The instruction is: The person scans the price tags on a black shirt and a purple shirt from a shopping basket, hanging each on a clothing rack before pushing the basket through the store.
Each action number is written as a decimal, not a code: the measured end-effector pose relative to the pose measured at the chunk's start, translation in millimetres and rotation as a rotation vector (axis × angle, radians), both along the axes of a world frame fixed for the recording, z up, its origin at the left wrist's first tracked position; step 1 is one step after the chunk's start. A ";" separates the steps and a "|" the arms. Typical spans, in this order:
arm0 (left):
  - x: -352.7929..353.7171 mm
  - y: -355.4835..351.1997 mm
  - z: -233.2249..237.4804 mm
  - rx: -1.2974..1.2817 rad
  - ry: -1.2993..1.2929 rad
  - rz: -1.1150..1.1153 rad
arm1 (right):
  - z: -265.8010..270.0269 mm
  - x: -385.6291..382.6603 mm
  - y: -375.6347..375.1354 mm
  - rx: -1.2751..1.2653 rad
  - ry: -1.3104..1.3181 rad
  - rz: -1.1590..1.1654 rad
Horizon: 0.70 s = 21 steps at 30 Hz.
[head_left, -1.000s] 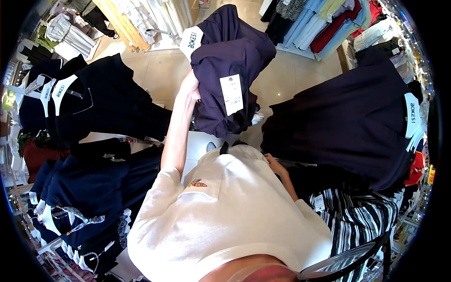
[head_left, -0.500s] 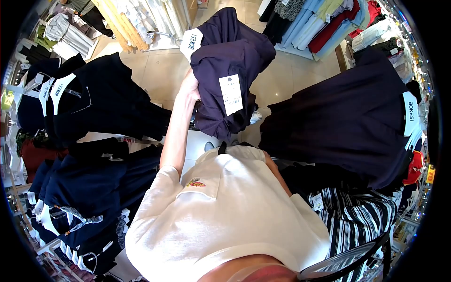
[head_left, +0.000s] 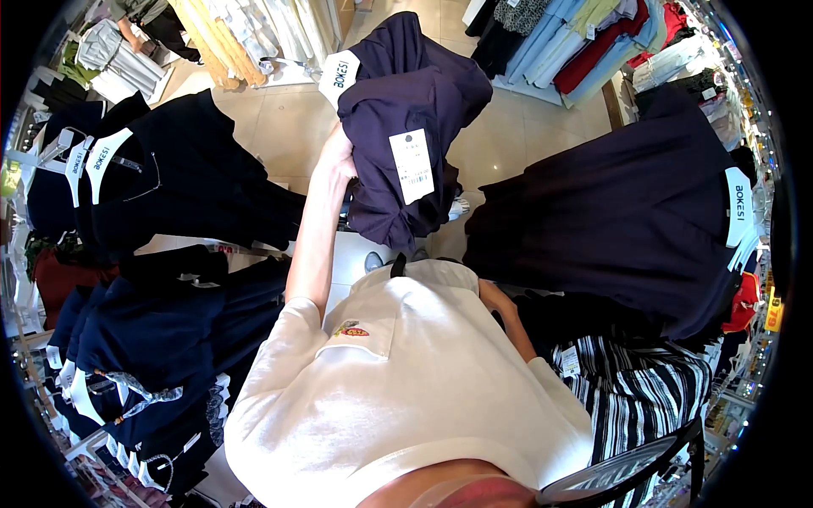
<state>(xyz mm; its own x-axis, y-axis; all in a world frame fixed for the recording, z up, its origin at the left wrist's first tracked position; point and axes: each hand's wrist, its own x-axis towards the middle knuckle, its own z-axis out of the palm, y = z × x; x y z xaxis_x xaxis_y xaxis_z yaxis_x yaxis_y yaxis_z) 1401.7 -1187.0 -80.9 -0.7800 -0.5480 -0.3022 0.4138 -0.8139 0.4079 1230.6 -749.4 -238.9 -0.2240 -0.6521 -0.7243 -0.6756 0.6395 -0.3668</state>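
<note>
Held up in front of me is a bunched dark purple garment [head_left: 394, 110] on a white BOKESI hanger [head_left: 340, 76], part of which the cloth hides. My left hand [head_left: 337, 155] is closed on the garment's left side, with its fingers partly behind the fabric. A white price tag [head_left: 411, 167] hangs on the front of the cloth. My right forearm [head_left: 508, 320] is down beside my waist, and the hand at its end is hidden.
Dark clothes [head_left: 186, 169] on white hangers line the left side. To the right hang a long dark purple garment [head_left: 601, 216] and a black-and-white striped one [head_left: 648, 385]. Racks of yellow clothes [head_left: 207, 38] and blue clothes [head_left: 546, 38] stand beyond the tiled floor [head_left: 288, 118]. A person [head_left: 157, 25] is at the upper left.
The view has shifted very slightly, so most things sit a little further left. More of my right forearm shows. My left hand keeps its hold on the garment.
</note>
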 end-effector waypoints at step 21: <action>-1.1 1.9 -0.7 0.005 -0.016 -0.008 | 219.5 -28.7 -57.6 -0.303 -0.033 -0.136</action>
